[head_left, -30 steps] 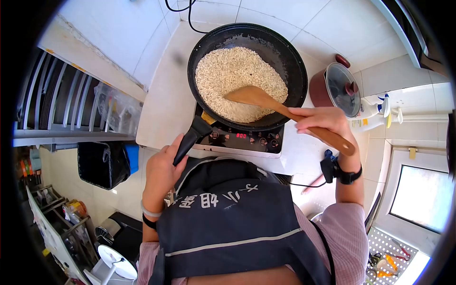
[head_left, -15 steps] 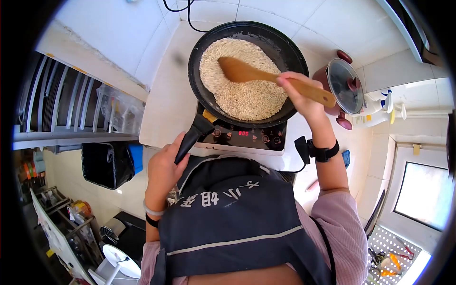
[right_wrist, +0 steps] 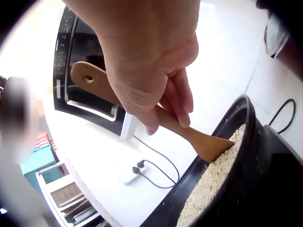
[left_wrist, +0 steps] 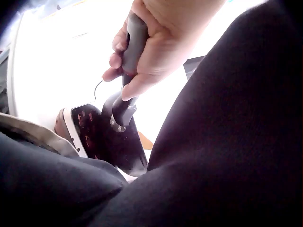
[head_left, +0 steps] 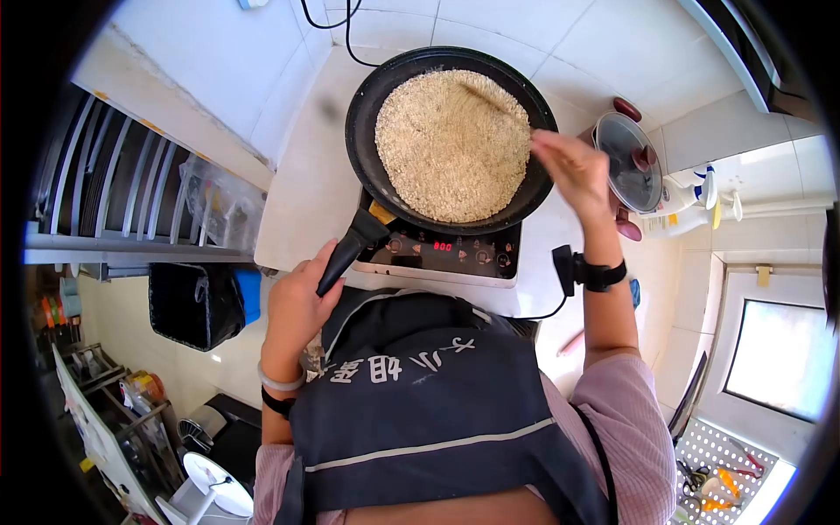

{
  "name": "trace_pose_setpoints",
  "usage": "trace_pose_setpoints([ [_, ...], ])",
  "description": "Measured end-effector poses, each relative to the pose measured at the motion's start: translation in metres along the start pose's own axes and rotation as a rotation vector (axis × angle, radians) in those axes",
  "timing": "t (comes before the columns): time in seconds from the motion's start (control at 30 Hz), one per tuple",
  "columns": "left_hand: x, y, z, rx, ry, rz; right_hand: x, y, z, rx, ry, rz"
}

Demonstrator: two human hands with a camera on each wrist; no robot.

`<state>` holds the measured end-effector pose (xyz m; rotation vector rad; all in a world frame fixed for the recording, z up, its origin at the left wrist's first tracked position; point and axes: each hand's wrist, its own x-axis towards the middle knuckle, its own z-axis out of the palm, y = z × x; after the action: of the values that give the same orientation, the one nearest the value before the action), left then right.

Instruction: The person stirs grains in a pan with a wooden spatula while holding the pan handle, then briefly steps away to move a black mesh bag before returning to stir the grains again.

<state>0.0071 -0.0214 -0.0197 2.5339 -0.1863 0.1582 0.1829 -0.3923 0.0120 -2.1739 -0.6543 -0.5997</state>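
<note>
A black pan (head_left: 367,175) full of pale grains (head_left: 451,162) stands on the induction cooker (head_left: 437,254). My left hand (head_left: 302,302) grips the black pan handle (head_left: 346,251), and the left wrist view shows that hand (left_wrist: 163,52) with its fingers round the handle (left_wrist: 136,42). At the pan's right rim my right hand (head_left: 577,175) holds the wooden spatula, blurred in the head view. In the right wrist view the right hand (right_wrist: 147,75) pinches the spatula (right_wrist: 203,144), whose blade tip touches the grains (right_wrist: 208,189).
A lidded maroon pot (head_left: 628,162) stands right of the pan, with spray bottles (head_left: 687,197) beyond it. Black cables (head_left: 350,35) lie behind the pan. A black bin (head_left: 194,304) is at the lower left, below a rack (head_left: 114,166).
The spatula has moved from the left of the grains to the upper right, and the grains are spread more evenly. My right hand has shifted slightly. The left hand keeps its hold on the handle.
</note>
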Motion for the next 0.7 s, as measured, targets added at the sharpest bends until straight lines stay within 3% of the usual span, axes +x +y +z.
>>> trace_pose_setpoints([
  [0.13, -0.001, 0.005, -0.004, -0.002, -0.029, -0.035, -0.001, -0.025, 0.013, 0.119, -0.131, -0.124],
  [0.23, -0.002, 0.002, -0.001, -0.012, -0.014, -0.027, 0.013, -0.037, 0.006, 0.146, -0.074, -0.071],
  [0.43, -0.001, 0.008, -0.005, -0.005, -0.044, -0.051, 0.044, -0.032, 0.037, 0.250, -0.063, -0.268],
  [0.5, -0.001, 0.010, -0.007, 0.026, -0.044, -0.057, 0.049, -0.037, 0.042, 0.127, -0.144, -0.396],
  [0.7, -0.002, 0.008, -0.005, 0.016, -0.076, -0.063, 0.038, -0.051, 0.024, 0.021, -0.287, -0.532],
])
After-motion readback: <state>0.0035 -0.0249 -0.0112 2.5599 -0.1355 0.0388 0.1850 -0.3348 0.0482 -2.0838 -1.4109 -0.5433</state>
